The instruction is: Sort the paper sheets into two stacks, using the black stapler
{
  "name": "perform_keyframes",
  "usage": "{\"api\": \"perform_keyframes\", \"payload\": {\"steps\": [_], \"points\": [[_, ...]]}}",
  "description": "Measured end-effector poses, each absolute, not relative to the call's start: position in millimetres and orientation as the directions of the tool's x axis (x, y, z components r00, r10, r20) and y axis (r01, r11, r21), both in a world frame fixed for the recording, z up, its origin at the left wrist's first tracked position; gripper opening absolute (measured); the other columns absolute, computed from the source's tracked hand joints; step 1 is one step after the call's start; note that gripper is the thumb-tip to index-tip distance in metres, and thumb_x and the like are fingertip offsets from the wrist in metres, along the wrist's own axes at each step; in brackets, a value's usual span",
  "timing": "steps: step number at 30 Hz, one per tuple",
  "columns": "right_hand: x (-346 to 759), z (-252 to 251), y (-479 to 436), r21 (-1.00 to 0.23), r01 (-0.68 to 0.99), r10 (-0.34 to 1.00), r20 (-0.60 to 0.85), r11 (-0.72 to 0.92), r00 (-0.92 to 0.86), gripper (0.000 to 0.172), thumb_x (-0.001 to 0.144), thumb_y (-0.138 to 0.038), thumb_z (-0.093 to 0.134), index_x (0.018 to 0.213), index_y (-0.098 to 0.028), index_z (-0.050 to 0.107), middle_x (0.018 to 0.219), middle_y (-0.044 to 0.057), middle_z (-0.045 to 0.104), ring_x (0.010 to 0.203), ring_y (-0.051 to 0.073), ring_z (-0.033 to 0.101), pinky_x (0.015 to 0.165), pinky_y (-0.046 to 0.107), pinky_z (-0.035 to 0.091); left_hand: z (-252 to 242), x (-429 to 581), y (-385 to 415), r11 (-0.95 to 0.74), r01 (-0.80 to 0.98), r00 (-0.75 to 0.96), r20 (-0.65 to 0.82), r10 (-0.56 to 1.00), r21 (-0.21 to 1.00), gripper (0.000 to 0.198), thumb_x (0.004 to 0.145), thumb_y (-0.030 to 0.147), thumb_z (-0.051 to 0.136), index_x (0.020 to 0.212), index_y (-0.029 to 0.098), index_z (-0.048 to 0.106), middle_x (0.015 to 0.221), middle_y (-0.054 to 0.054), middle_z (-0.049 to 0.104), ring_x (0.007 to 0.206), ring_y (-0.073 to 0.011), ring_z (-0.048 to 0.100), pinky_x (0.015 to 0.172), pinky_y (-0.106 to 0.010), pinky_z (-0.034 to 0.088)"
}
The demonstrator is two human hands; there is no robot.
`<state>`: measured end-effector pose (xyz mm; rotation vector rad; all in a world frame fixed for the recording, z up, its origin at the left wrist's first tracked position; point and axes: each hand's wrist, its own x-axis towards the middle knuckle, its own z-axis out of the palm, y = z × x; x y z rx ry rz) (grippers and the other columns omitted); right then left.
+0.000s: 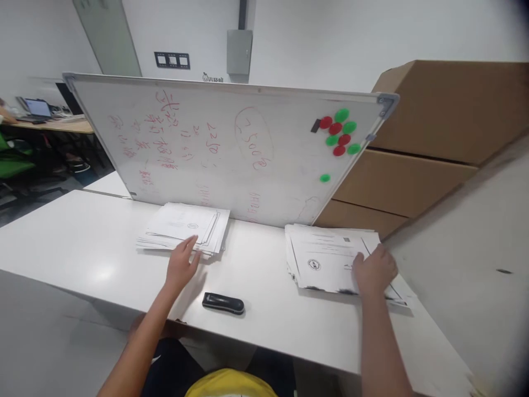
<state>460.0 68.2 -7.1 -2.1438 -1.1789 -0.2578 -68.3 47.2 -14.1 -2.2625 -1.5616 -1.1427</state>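
Observation:
A stack of printed sheets (182, 220) lies on the white table to the left, its edges uneven. At its near edge is my left hand (182, 263), thumb and fingers apart, with the fingertips at the papers and nothing held. To the right lies a second stack of printed paper (326, 259) with a round stamp mark on top. My right hand (375, 270) is closed at that stack's right side, thumb on the top sheet and fingers curled over the edge. How many sheets it grips is hidden. Between the stacks, nearer me, rests a black stapler (223, 303).
A whiteboard (281, 165) with red writing and round magnets leans behind the stacks. Cardboard boxes (438, 110) are piled at the back right, beside the wall. The table (82, 237) has its front edge close to my body. Far left, a laptop (38, 108) and a green chair (14, 160).

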Motion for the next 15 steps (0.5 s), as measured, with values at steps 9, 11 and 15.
{"api": "perform_keyframes", "payload": {"steps": [9, 11, 15], "points": [[274.8, -53.2, -13.3, -0.609, 0.749, 0.712, 0.645, 0.26, 0.277, 0.033, 0.088, -0.024, 0.045, 0.118, -0.021, 0.059, 0.124, 0.015, 0.061, 0.123, 0.032, 0.049, 0.106, 0.06, 0.026, -16.1, -78.4, 113.4, -0.231, 0.964, 0.145, 0.46, 0.876, 0.135, 0.029, 0.087, 0.035, 0.05, 0.108, 0.021, 0.063, 0.118, -0.011, 0.064, 0.108, -0.0314, 0.056, 0.085, -0.043, 0.045], [257.6, -64.2, -26.9, -0.63, 0.696, 0.741, 0.638, 0.344, 0.211, 0.029, 0.087, -0.02, 0.047, 0.108, -0.026, 0.064, 0.113, 0.01, 0.068, 0.113, 0.029, 0.058, 0.106, 0.059, 0.027, -18.0, -76.3, 110.5, -0.215, 0.967, 0.124, 0.481, 0.868, 0.139, 0.026, 0.088, 0.033, 0.048, 0.103, 0.021, 0.065, 0.114, -0.009, 0.066, 0.104, -0.0307, 0.057, 0.081, -0.042, 0.045], [252.6, -74.7, -31.5, -0.631, 0.645, 0.728, 0.666, 0.431, 0.164, 0.028, 0.084, -0.014, 0.048, 0.097, -0.027, 0.068, 0.099, 0.004, 0.074, 0.099, 0.026, 0.067, 0.104, 0.057, 0.034, -17.6, -72.9, 107.0, -0.209, 0.963, 0.091, 0.527, 0.845, 0.169, 0.027, 0.09, 0.026, 0.041, 0.1, 0.019, 0.066, 0.106, -0.008, 0.069, 0.097, -0.0292, 0.059, 0.077, -0.041, 0.045]]}}
